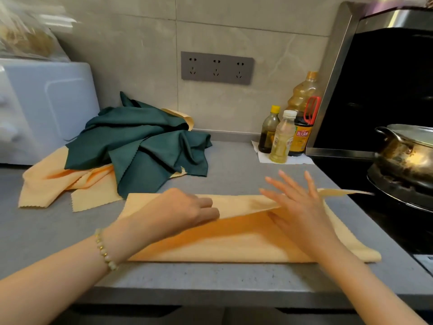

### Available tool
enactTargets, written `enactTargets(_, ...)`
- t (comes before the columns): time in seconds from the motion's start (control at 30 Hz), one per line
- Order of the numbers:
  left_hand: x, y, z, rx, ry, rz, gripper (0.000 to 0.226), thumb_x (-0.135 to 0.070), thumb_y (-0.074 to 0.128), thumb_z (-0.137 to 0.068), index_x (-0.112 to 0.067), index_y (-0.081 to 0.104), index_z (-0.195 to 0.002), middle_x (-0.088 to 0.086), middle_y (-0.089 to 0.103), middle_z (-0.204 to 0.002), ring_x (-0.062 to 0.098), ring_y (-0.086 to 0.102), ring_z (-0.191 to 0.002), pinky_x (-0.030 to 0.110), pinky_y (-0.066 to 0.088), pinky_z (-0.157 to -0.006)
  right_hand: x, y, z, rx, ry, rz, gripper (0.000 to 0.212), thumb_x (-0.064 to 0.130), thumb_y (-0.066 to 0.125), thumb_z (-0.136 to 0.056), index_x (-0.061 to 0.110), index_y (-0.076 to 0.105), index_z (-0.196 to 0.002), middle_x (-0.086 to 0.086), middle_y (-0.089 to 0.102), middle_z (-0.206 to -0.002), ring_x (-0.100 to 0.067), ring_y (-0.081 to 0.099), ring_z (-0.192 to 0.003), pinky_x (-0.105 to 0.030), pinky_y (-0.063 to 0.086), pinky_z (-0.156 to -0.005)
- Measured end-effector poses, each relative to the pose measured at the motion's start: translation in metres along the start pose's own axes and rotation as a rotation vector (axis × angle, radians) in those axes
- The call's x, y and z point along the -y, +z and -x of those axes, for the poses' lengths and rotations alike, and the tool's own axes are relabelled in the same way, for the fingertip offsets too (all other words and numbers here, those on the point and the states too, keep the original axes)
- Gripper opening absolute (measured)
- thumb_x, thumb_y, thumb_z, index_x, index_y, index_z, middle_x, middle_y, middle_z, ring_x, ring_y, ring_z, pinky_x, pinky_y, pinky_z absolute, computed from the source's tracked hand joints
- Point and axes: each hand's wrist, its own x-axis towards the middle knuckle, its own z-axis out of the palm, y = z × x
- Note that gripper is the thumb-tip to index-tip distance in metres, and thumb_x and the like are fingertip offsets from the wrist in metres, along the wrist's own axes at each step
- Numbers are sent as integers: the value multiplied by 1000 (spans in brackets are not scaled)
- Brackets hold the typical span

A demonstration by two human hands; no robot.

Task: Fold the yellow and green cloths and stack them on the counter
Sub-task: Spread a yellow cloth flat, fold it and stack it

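While the left hand (185, 207) pinches the yellow cloth (234, 245) at nine o'clock, apparently anchoring the fold, the right hand (302, 207), fingers straight and splayed, flattens its three o'clock side.

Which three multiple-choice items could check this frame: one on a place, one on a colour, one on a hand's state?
1. Where does the green cloth pile lie?
A. On the stove.
B. At the back left of the counter, next to the white appliance.
C. Inside the pot.

2. What colour is the front cloth, the one laid out nearest the person?
A. Green.
B. White.
C. Yellow.

3. How is the right hand?
A. Open, fingers spread.
B. A fist round a bottle.
C. Gripping a pot handle.

Key: 1 B, the pile sits far left near the wall, beside the appliance. 2 C, the front cloth is plainly yellow. 3 A, straight fingers fan out above that cloth.
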Motion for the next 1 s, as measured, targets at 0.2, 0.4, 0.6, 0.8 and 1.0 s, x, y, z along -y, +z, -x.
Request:
enactTargets(0.2, -30, -8, 27, 34, -58, 188, 34, -40, 38, -89, -35, 71, -87, -15, 62, -74, 8, 57, -48, 14, 33, -39, -6, -18, 46, 81, -187, -115, 25, 17, 83, -64, 29, 76, -85, 14, 73, -88, -12, 69, -92, -29, 23, -109)
enactTargets(0.4, -50, -5, 27, -9, -127, 349, 44, -57, 38, -93, -31, 69, -112, -17, 69, -105, 5, 64, -85, 20, 52, -61, 1, -17, 62, 59, -215, -138, 56, 48, 22, -100, 31, 76, -95, 16, 72, -98, -8, 68, -94, -28, 35, -99)
enactTargets(0.6, -68, 4, 13, -48, -169, 364, 40, -54, 41, -90, -32, 73, -103, -15, 72, -104, 6, 69, -84, 20, 55, -53, -10, -11, 68, 72, -213, -99, 55, 44, 21, -102, 30, 74, -100, 11, 71, -105, -12, 68, -97, -29, 37, -99)
enactTargets(0.8, -68, 11, 6, -56, -196, 378, 37, -47, 42, -91, -32, 72, -104, -14, 73, -95, 6, 69, -79, 19, 54, -51, -7, -15, 67, 81, -208, -90, 58, 45, 19, -101, 30, 74, -100, 10, 71, -106, -13, 68, -98, -40, 45, -95)
enactTargets(1.0, -69, 16, 9, -33, -187, 395, 35, -43, 40, -92, -35, 72, -104, -14, 74, -91, 7, 70, -79, 21, 53, -49, 15, -19, 63, 68, -168, -247, 36, 47, 44, -92, 31, 73, -104, 17, 69, -108, -2, 63, -104, -31, 46, -97)
